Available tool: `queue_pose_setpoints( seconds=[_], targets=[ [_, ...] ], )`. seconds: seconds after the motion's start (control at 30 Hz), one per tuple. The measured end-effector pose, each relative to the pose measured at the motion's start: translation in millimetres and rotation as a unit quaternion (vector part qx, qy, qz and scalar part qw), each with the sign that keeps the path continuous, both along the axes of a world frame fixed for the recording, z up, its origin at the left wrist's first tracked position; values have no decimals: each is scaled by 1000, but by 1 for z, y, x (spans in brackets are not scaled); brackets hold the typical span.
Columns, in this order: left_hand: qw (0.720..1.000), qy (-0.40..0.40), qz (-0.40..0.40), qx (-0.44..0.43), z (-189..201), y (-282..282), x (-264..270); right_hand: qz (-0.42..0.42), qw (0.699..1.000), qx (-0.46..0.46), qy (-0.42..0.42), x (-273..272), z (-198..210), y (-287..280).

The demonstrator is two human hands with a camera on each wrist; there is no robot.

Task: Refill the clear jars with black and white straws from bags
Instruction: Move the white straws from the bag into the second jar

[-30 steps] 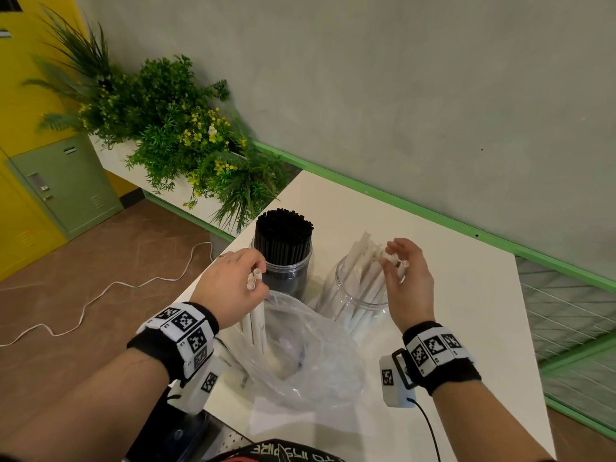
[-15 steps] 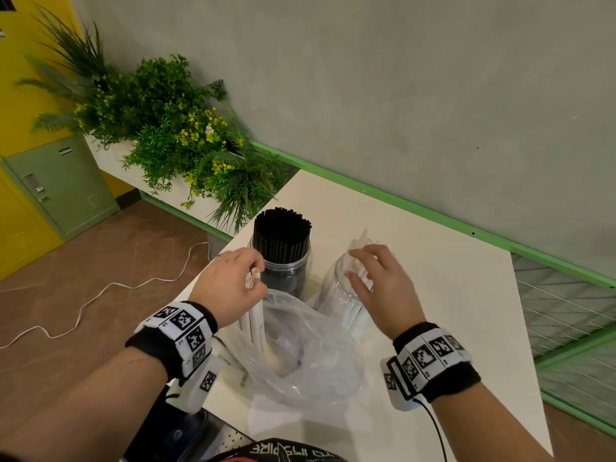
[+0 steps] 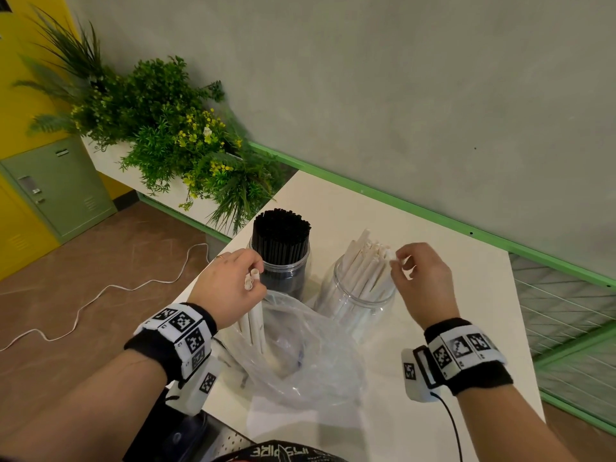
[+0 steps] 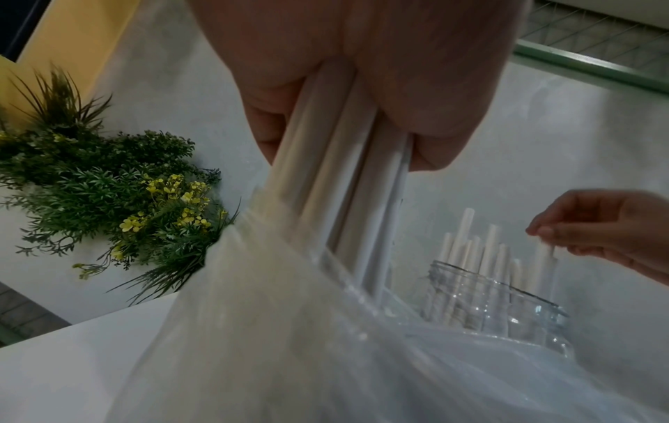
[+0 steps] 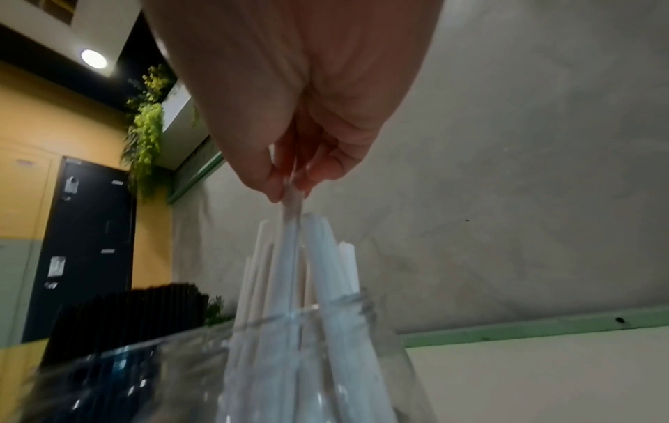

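Grey plaster wall and a green rail back the white tabletop, with a planter of green foliage and yellow flowers off its far left corner.

Risk first. The clear wide-mouthed plastic jar of white paper straws is only loosely filled, and its straws splay and lean; one lowered at a slant could catch on a neighbour's tip or the rim, tip outward and fall onto the table. A knock from the wrist could also rock the light jar. On the other side, the thin clear plastic bag clings round the bundle and could drag up with it, or swing into the second clear jar, packed with black straws, which stands just beyond those knuckles.

The right hand pinches a single white straw at its top end between thumb and fingertips, the other fingers loosely curled; directly below the pinch the straw runs down into the jar mouth among the others. Motion blur makes it hard to say whether its foot has reached the bottom.

The left hand is clenched round a small bundle of white straws, whose ends poke up above the fist while their lengths hang below it into the bag's open mouth.
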State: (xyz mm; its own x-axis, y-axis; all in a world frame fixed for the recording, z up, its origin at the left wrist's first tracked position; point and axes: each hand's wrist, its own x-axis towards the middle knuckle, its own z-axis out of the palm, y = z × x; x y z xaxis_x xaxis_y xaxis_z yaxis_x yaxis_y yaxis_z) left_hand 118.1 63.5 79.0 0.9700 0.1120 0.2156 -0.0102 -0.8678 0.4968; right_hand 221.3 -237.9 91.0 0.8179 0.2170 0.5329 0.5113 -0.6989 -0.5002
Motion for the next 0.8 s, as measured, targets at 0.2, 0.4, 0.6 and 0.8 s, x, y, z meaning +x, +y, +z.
queue_pose_setpoints(
  seconds=[0.2, 0.4, 0.6, 0.8],
  targets=[
    [1000, 9, 4, 5, -1, 1, 0, -32, 996, 79, 0, -6, -16, -8],
    [1000, 13, 8, 6, -2, 1, 1, -22, 984, 43, 172, -3, -23, -10],
    [1000, 11, 6, 7, -1, 0, 1, -41, 986, 14, 159, 13, -27, 1],
    [1000, 5, 6, 5, -3, 0, 2, -55, 987, 55, 141, 22, 3, 2]
  ],
)
